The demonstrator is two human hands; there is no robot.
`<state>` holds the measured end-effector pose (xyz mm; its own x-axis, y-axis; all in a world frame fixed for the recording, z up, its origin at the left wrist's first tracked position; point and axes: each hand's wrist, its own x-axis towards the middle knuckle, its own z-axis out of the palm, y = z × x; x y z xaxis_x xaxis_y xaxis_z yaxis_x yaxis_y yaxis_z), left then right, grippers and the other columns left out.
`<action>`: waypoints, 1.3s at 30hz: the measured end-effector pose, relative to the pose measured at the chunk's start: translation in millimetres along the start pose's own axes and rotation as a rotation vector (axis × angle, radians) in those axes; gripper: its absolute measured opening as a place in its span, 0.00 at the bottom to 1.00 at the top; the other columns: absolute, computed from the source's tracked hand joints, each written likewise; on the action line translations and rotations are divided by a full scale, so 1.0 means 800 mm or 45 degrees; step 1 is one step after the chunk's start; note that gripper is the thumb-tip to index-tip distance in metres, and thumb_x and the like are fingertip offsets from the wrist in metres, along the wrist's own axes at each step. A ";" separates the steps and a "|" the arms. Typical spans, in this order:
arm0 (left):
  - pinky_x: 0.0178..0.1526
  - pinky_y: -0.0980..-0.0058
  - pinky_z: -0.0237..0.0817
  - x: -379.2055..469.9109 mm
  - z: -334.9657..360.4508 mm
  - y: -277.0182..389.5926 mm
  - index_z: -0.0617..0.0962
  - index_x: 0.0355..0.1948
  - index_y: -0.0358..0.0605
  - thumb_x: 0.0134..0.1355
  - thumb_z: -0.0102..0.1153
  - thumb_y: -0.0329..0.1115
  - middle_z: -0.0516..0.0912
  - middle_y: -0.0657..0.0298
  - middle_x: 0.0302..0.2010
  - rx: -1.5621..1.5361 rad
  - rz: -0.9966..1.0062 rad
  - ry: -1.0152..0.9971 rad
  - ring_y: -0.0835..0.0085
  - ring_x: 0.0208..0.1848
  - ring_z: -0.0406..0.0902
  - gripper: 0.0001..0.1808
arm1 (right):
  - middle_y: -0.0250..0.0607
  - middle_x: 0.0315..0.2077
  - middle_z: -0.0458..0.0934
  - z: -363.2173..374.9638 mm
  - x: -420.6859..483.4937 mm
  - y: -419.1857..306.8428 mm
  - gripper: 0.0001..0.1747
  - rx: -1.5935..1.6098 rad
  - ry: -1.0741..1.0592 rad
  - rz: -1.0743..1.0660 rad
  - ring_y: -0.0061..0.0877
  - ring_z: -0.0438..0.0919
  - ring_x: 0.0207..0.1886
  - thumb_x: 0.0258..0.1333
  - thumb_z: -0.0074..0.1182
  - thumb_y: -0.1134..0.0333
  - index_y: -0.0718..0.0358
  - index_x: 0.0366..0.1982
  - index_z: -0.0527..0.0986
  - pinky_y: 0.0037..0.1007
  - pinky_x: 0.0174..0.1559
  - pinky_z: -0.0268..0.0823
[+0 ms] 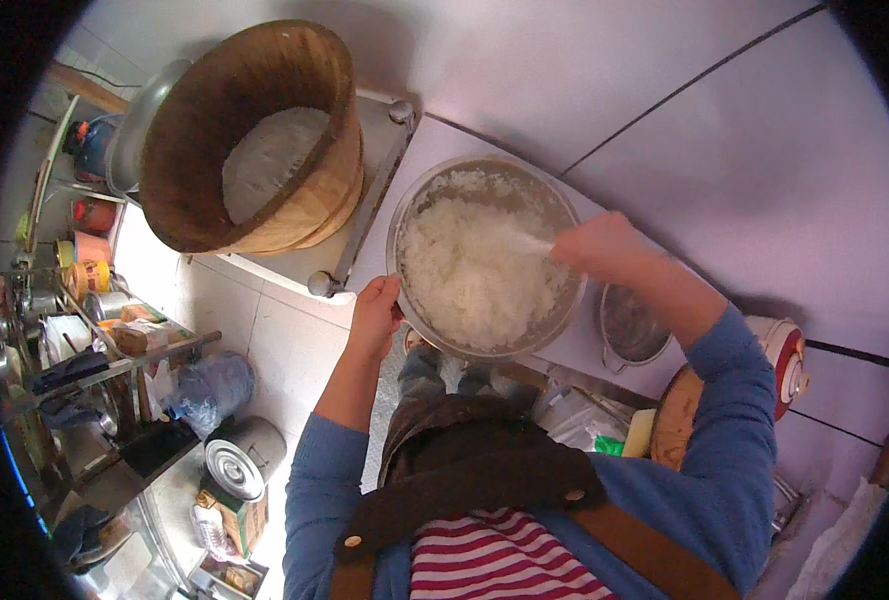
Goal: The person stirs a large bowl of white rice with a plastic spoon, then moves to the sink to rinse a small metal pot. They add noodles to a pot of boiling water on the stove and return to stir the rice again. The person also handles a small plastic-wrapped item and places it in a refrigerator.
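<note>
A wide metal bowl (489,347) stands on the counter before me, filled with cooked white rice (482,270). My left hand (375,319) grips its left rim, thumb up and fingers tucked under the side. Over the bowl's right edge, my right hand (598,247) is closed around the handle of a pale utensil (531,241), blurred by motion. Its far end is in the rice, so I cannot tell its full shape. A smaller metal pot (634,322) with a loop handle sits beneath my right forearm, partly hidden.
Left of the bowl, a wooden steamer tub (324,202) with a pale bottom stands on a stove (373,202) with knobs. A round wooden board (673,427) and a red-and-white appliance (778,360) are by my right elbow. Further left are a metal rack (167,356) and a lidded pot (246,457).
</note>
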<state>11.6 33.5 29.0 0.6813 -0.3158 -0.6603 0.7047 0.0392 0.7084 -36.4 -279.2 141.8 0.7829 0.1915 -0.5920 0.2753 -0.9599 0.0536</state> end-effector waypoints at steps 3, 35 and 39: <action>0.16 0.85 0.46 -0.001 0.001 0.001 0.73 0.31 0.46 0.62 0.47 0.41 0.73 0.72 0.20 0.006 -0.015 0.002 0.85 0.18 0.65 0.11 | 0.40 0.26 0.79 0.034 0.012 0.030 0.13 0.009 0.022 0.155 0.38 0.78 0.30 0.52 0.43 0.58 0.56 0.29 0.76 0.39 0.31 0.69; 0.16 0.85 0.48 -0.014 0.012 0.014 0.72 0.29 0.45 0.62 0.48 0.40 0.71 0.72 0.19 0.038 0.020 -0.096 0.85 0.18 0.63 0.10 | 0.39 0.18 0.72 0.107 0.025 -0.067 0.19 1.542 0.125 0.367 0.29 0.71 0.25 0.53 0.43 0.56 0.66 0.24 0.75 0.33 0.28 0.61; 0.15 0.87 0.47 -0.016 0.011 0.010 0.73 0.32 0.46 0.62 0.48 0.42 0.72 0.72 0.20 0.038 0.018 -0.114 0.86 0.16 0.63 0.11 | 0.33 0.15 0.68 0.085 0.043 -0.064 0.19 2.195 -0.046 0.616 0.21 0.66 0.20 0.54 0.44 0.56 0.65 0.23 0.76 0.28 0.23 0.56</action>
<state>6.7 29.5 45.7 0.6698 -0.3986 -0.6265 0.6881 0.0159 0.7254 -61.5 -237.1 64.4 0.5911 -0.1247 -0.7969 -0.8054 -0.0375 -0.5916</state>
